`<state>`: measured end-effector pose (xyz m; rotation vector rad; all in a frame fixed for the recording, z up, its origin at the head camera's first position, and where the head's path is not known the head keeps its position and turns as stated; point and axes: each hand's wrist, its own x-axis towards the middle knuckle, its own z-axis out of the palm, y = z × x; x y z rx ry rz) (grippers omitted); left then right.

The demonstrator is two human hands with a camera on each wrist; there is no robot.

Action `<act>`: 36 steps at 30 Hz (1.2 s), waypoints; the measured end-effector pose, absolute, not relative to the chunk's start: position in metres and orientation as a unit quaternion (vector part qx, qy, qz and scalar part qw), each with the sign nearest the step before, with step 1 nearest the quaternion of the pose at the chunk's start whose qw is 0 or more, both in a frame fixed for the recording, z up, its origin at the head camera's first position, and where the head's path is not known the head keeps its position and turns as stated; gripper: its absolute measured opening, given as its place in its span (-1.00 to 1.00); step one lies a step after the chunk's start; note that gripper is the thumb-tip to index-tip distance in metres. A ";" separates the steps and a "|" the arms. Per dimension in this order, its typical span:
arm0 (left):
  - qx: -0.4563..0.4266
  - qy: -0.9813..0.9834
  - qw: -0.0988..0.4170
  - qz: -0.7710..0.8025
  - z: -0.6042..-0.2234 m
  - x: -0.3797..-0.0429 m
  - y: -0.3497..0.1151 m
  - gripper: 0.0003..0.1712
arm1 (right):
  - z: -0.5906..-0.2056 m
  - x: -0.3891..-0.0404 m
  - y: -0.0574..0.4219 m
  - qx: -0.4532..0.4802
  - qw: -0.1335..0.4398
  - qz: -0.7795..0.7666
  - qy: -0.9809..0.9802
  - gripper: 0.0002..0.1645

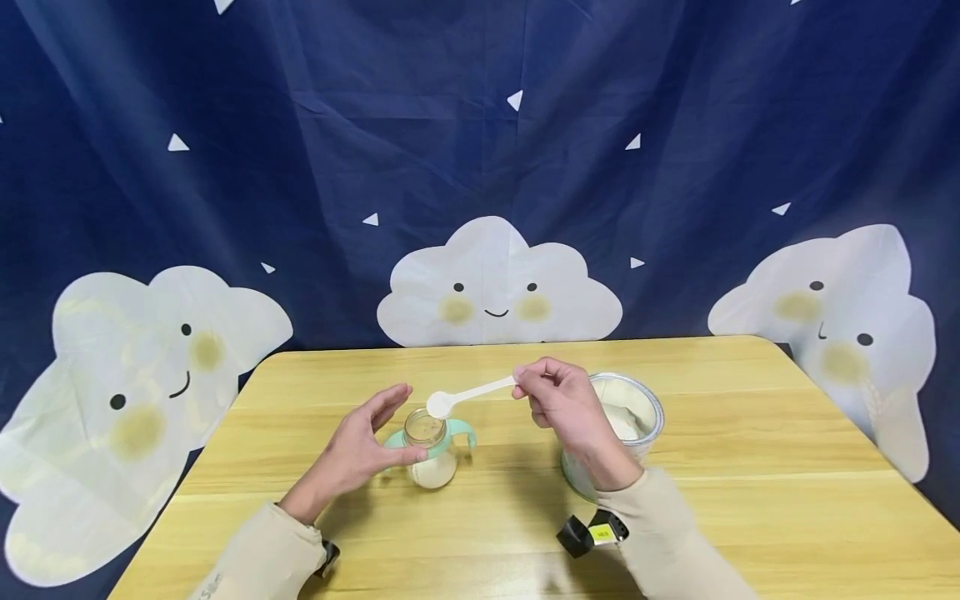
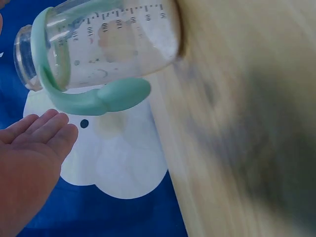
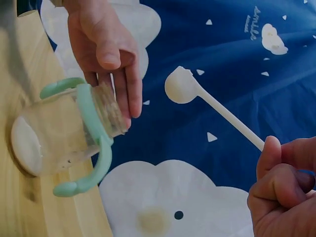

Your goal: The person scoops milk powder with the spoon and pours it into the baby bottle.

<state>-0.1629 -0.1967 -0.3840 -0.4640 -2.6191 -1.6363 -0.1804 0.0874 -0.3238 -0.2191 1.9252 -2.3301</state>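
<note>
A clear baby bottle (image 1: 433,468) with a mint-green double handle stands uncapped on the table, white powder at its bottom. My left hand (image 1: 358,450) is spread beside the bottle's neck, fingers extended; in the left wrist view this hand (image 2: 37,148) appears apart from the green handle (image 2: 98,101). Between thumb and fingers, my right hand (image 1: 566,408) pinches the long stem of a white scoop (image 1: 441,405). Heaped white powder (image 3: 180,85) fills the scoop's bowl, which is above and slightly to the right of the bottle mouth (image 1: 424,425). Below the right forearm is an open can (image 1: 651,417).
White powder (image 1: 621,422) shows inside the can, whose front is partly covered by the right hand and wrist. The wooden table (image 1: 757,433) reaches back to a dark blue curtain (image 1: 420,158) printed with clouds. Black wrist devices (image 1: 576,536) sit on both sleeves.
</note>
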 end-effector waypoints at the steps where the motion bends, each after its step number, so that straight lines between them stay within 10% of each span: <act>1: -0.149 -0.838 0.008 -0.524 -0.385 -0.163 -0.197 0.07 | -0.325 -0.181 0.086 -0.071 0.054 -0.768 0.634 -0.82; 36: -0.121 -0.838 0.002 -0.532 -0.408 -0.165 -0.186 -0.11 | -0.357 -0.176 0.062 -0.079 0.063 -0.708 0.699 -0.92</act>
